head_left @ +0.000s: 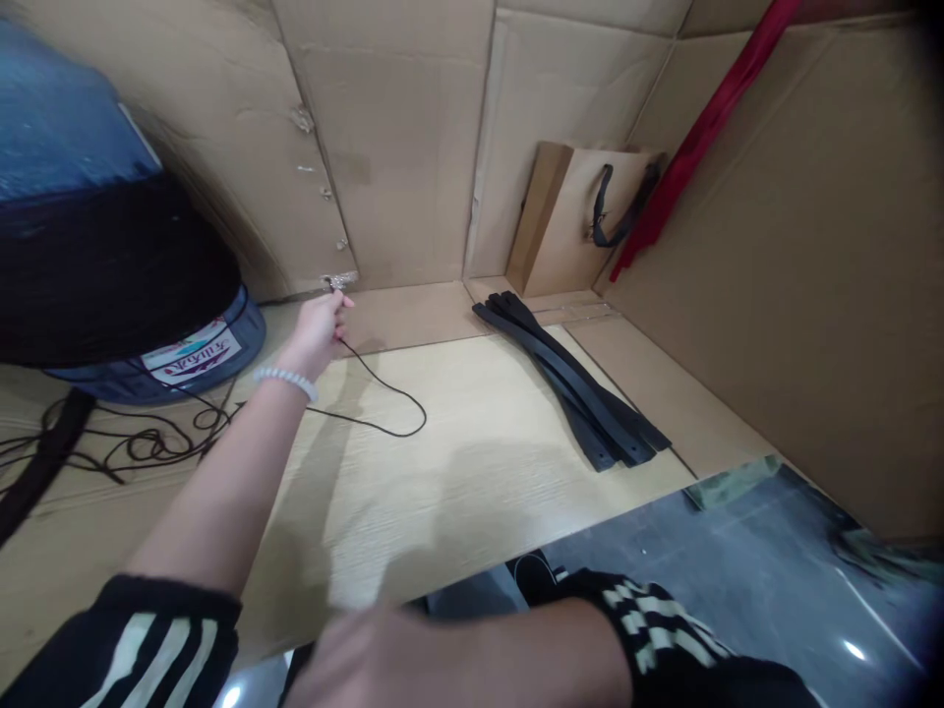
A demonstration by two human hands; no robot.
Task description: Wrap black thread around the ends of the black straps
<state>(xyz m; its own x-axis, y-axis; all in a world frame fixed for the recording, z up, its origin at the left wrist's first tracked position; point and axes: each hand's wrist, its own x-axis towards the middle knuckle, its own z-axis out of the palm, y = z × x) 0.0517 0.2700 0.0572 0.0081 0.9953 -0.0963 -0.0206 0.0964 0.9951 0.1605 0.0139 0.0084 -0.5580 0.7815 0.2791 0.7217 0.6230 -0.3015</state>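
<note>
— Pale wood-grain tabletop (479, 521) below, cardboard walls (398, 147) beyond. What's closest?
— The right hand (383, 659), at 6 o'clock, over the table's near edge. It's blurred, so I can't tell whether it's open or closed.
— And the left hand (317, 334)?
— Reaching toward 11 o'clock, a bead bracelet (286, 382) on its wrist, fingers pinched closed on a thin black cord (426, 421). The cord loops out toward 12 o'clock, then runs back to a tangle (154, 442) at 9 o'clock.
— What's farther off?
— At 10 o'clock, a blue bin with a printed label (193, 352). At 1 o'clock, flat black rubber strips (582, 393) lie heaped on the table. Behind them, a kraft paper bag (564, 226) with a black handle leans in the corner, and a red strip (700, 138) runs along the wall.
</note>
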